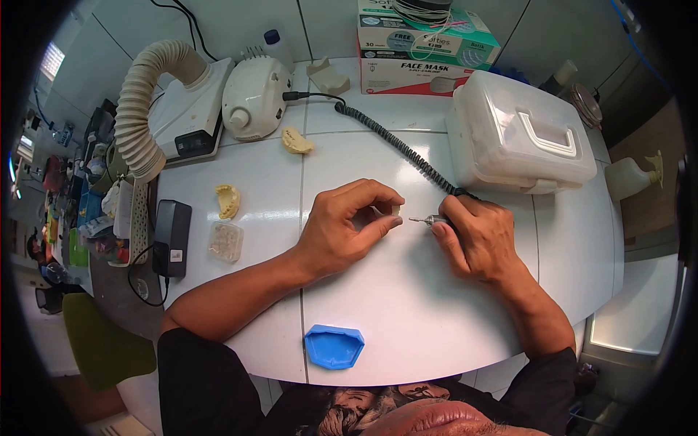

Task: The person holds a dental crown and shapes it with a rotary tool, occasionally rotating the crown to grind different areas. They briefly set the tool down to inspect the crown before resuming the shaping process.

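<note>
I see both of my arms bare from the sleeve down, forearms and wrists uncovered. No gloves on my left hand or my right hand; no watch, ring or band that I can make out. Short black sleeves end above each elbow. At the bottom edge, my shirt front shows a dark print with pale tan, swirling figures; its pattern is too cropped to read

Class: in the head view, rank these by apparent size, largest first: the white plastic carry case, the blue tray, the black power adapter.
1. white plastic carry case
2. and 3. blue tray and black power adapter: similar, and the tray lies nearer, so unranked.
</note>
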A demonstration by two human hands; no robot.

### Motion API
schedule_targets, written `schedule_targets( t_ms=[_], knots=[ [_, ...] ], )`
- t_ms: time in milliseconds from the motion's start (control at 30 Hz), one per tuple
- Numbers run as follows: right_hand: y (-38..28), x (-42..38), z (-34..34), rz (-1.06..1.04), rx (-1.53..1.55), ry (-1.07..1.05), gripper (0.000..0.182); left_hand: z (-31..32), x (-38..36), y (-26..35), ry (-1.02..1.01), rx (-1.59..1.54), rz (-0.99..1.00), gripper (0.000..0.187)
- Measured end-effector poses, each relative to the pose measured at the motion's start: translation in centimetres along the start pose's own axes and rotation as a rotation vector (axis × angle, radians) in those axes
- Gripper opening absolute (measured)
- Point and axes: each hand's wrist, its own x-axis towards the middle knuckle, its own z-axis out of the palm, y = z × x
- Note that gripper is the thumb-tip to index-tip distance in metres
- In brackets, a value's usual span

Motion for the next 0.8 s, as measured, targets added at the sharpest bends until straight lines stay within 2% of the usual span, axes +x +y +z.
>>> schedule_targets(
  t_ms=[167, 800],
  knots=[
    [-0.57, 0.18, -0.34, 0.043, -0.053, -0.063, 0.039, -0.10, 0.00, 0.11, -0.016, -0.025, -0.114, 0.024],
    [-0.72, 0.21, -0.25, 0.044, -0.061, -0.082, 0.040, -0.04, -0.14, -0.11, -0.124, -0.069, -0.166, 0.023]
  ],
)
